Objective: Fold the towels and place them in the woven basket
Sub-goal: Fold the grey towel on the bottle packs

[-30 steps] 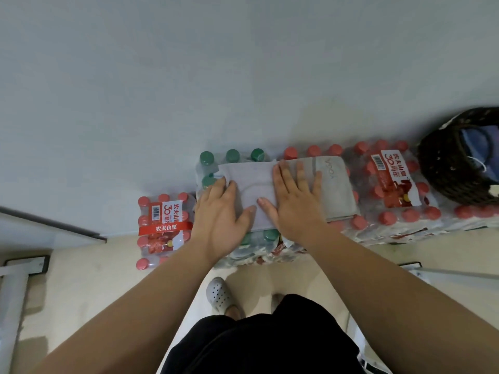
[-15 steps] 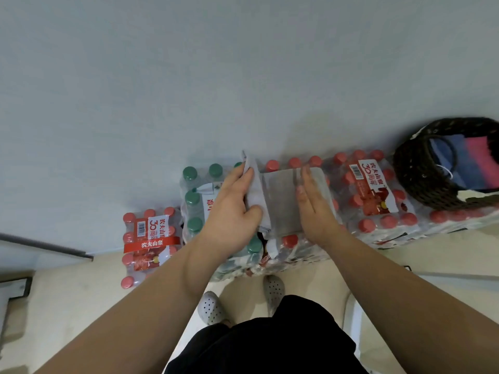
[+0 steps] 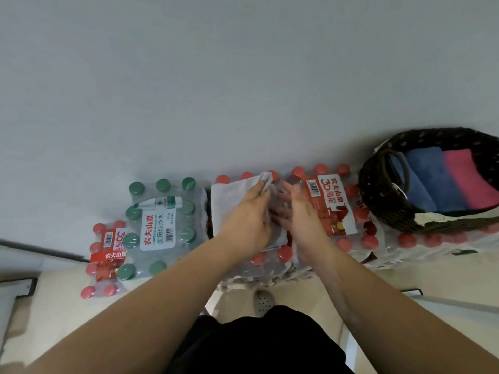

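A grey towel [image 3: 225, 203], folded small, lies on top of shrink-wrapped packs of red-capped bottles. My left hand [image 3: 247, 217] lies over the towel's right part, its fingers pinching the far right corner of the top layer. My right hand [image 3: 297, 211] is just right of the towel, fingers spread, its fingertips at the towel's right edge. The dark woven basket [image 3: 378, 195] stands on the packs at the far right and holds a folded blue towel [image 3: 429, 179] and a folded pink towel [image 3: 469, 176] side by side.
A pack of green-capped bottles [image 3: 159, 225] sits left of the towel and a lower red-capped pack [image 3: 105, 255] further left. Another red-capped pack [image 3: 332, 206] lies between towel and basket. A grey wall rises behind. My shoe [image 3: 264, 302] shows on the floor below.
My left hand has carried the towel's left flap over to the right and laid it down, making the towel narrower. My right hand slid right, off the towel. The view shifted right, showing more basket.
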A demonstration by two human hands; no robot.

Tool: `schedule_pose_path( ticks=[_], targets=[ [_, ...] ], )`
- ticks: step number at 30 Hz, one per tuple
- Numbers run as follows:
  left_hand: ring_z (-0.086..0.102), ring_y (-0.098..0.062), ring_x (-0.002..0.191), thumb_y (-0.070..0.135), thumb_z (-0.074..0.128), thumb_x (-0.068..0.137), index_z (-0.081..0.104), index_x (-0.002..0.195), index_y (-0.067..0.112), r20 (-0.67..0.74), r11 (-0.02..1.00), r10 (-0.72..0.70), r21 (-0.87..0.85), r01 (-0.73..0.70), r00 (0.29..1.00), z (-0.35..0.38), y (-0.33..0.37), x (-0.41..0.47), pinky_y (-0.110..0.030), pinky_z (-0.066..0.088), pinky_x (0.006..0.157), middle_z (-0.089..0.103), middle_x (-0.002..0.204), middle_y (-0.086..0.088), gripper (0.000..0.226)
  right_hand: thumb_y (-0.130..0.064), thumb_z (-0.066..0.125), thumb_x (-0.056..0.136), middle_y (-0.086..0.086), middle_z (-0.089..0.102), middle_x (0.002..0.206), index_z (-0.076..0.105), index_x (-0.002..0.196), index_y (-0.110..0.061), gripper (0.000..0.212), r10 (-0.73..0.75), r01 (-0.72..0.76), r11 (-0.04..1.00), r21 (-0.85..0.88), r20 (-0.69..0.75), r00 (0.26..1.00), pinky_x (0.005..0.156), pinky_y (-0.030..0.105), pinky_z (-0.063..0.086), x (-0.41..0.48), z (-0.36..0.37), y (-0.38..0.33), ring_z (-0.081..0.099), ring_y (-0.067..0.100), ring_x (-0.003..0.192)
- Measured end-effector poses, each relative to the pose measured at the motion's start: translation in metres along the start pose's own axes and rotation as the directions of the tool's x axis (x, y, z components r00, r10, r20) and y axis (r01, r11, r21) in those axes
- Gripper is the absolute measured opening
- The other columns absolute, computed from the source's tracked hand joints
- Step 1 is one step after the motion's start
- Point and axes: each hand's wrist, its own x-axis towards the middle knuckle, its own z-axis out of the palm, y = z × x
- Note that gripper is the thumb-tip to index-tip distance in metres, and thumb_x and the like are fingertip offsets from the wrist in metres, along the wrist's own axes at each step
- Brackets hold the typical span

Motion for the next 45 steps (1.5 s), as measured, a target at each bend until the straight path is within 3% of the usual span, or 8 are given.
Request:
schedule_pose_path(
  ticks=[7, 10, 16, 23, 28, 33, 40, 45],
  targets=[
    [0.048, -0.022, 0.133, 0.018, 0.046, 0.094, 0.057, 0.137, 0.010, -0.224, 0.983, -0.183, -0.032, 0.180, 0.957, 0.015, 0.002, -0.003, -0.022, 0.029, 0.112, 0.054, 0.143, -0.008, 0.045, -0.054, 0.040, 0.101, -0.010, 0.071, 0.117, 0.066, 0.109, -0.050, 0.028, -0.060, 0.075, 0.988, -0.133, 0.112, 0.992, 0.103, 0.045, 0.050, 0.006, -0.021, 0.002, 0.065, 0.009, 0.112],
    [0.055, -0.033, 0.121, 0.028, 0.048, 0.087, 0.061, 0.131, 0.014, -0.352, 0.947, -0.138, 0.227, 0.227, 0.926, 0.012, -0.012, -0.006, -0.045, 0.045, 0.103, 0.058, 0.136, -0.011, 0.048, -0.049, 0.039, 0.103, -0.010, 0.072, 0.109, 0.070, 0.102, -0.047, 0.030, -0.052, 0.087, 0.973, -0.213, 0.163, 0.985, 0.098, 0.043, 0.053, 0.007, -0.028, -0.002, 0.067, 0.008, 0.104],
    [-0.012, -0.029, 0.152, 0.072, 0.020, 0.092, -0.003, 0.158, 0.030, -0.073, 0.728, -0.315, 0.621, 0.290, 0.946, 0.031, -0.022, 0.004, -0.059, -0.005, 0.120, -0.006, 0.167, -0.002, 0.081, -0.041, 0.044, 0.103, -0.004, 0.059, 0.104, 0.070, 0.093, -0.021, 0.034, -0.117, 0.213, 0.808, -0.550, 0.204, 0.972, 0.090, 0.032, 0.044, 0.009, -0.039, -0.004, 0.058, 0.011, 0.098],
    [-0.022, -0.031, 0.149, 0.084, 0.008, 0.077, -0.015, 0.154, 0.041, -0.016, 0.682, -0.328, 0.688, 0.248, 0.945, 0.038, -0.020, 0.009, -0.062, -0.009, 0.117, -0.022, 0.163, -0.003, 0.092, -0.040, 0.042, 0.102, 0.003, 0.038, 0.147, 0.045, 0.145, -0.016, 0.049, -0.348, 0.488, 0.489, -0.723, 0.352, 0.869, 0.115, 0.032, 0.029, 0.015, -0.036, -0.015, 0.035, 0.017, 0.136],
    [-0.009, -0.026, 0.153, 0.061, 0.031, 0.093, 0.012, 0.158, 0.027, -0.207, 0.784, -0.257, 0.526, 0.329, 0.944, 0.032, -0.021, -0.010, -0.056, -0.003, 0.121, 0.001, 0.167, -0.006, 0.076, -0.054, 0.023, 0.103, 0.006, -0.006, 0.167, 0.005, 0.160, -0.021, 0.068, -0.203, 0.560, 0.156, -0.814, 0.528, 0.825, 0.124, 0.047, 0.000, 0.031, -0.019, -0.010, -0.007, 0.025, 0.153],
    [0.027, -0.033, 0.146, 0.037, 0.043, 0.097, 0.029, 0.154, 0.014, -0.481, 0.803, -0.451, 0.149, 0.577, 0.752, 0.018, -0.022, -0.037, -0.045, 0.020, 0.119, 0.031, 0.159, -0.014, 0.063, -0.054, 0.022, 0.102, 0.011, -0.012, 0.166, -0.001, 0.158, -0.012, 0.074, -0.163, 0.586, -0.070, -0.807, 0.589, 0.791, 0.121, 0.056, -0.008, 0.037, 0.002, 0.005, -0.014, 0.031, 0.152],
    [0.060, -0.027, 0.098, 0.030, 0.062, 0.090, 0.055, 0.120, 0.013, -0.405, 0.767, -0.631, -0.196, 0.611, 0.662, 0.007, -0.029, -0.016, -0.031, 0.041, 0.076, 0.066, 0.109, -0.006, 0.035, -0.070, 0.005, 0.088, 0.015, -0.010, 0.165, -0.003, 0.157, -0.006, 0.095, -0.130, 0.534, -0.115, -0.838, 0.546, 0.828, 0.119, 0.057, -0.010, 0.037, 0.009, 0.026, -0.015, 0.031, 0.152],
    [0.063, -0.027, 0.084, 0.035, 0.073, 0.079, 0.065, 0.094, 0.011, -0.356, 0.684, -0.720, -0.224, 0.694, 0.595, 0.000, -0.037, -0.004, -0.042, 0.054, 0.077, 0.068, 0.087, -0.006, 0.030, -0.072, 0.009, 0.090, 0.016, -0.005, 0.166, 0.003, 0.158, -0.005, 0.095, -0.157, 0.554, -0.087, -0.828, 0.561, 0.813, 0.120, 0.056, -0.009, 0.037, 0.008, 0.025, -0.011, 0.031, 0.153]
  ],
)
